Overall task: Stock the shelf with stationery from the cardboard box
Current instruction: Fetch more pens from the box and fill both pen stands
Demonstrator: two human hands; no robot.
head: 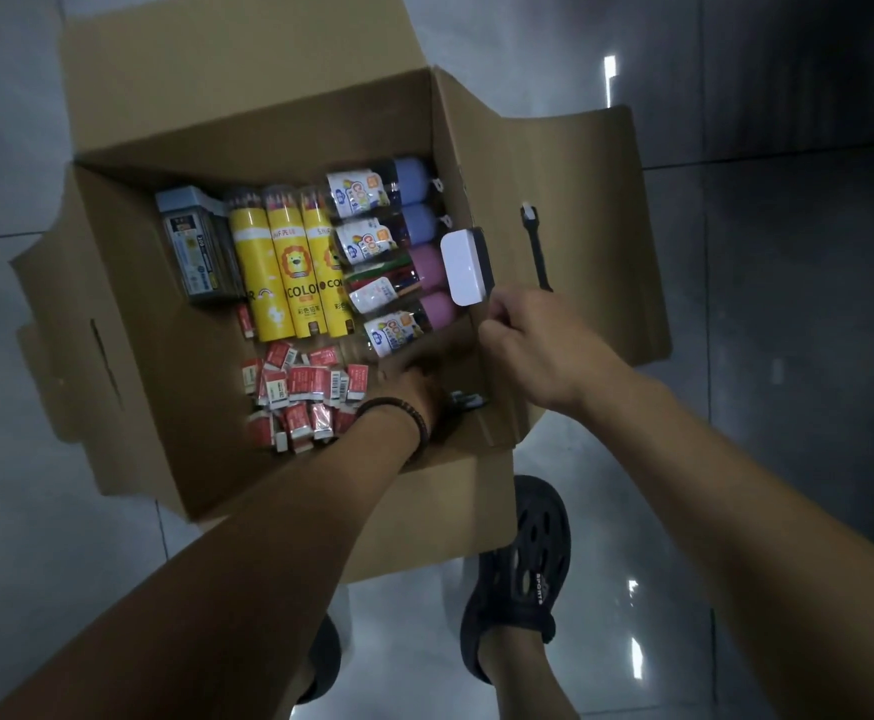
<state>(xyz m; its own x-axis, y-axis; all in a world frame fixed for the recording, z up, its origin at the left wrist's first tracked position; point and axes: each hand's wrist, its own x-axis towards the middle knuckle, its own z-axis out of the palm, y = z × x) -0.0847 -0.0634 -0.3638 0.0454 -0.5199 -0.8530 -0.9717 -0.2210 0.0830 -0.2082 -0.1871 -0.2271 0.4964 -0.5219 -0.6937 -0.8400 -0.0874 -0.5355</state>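
Observation:
An open cardboard box (128,314) stands on the floor below me. Inside lie three yellow coloured-pencil tubes (289,283), several clear pen tubes with purple and pink caps (378,241), a grey box of leads (196,246) and a heap of red-wrapped erasers (300,392). My left hand (414,381), with a dark bracelet at the wrist, reaches into the box's near right corner beside the erasers; it is blurred and its fingers are hard to make out. My right hand (533,345) pinches the lower end of a white device (463,267) with a black strap (536,246) at the box's right wall.
The box's four flaps are folded outward; the right flap (591,200) lies under the strap. Grey glossy floor tiles (788,304) surround the box. My foot in a black sandal (528,558) stands close to the box's near right corner. No shelf is in view.

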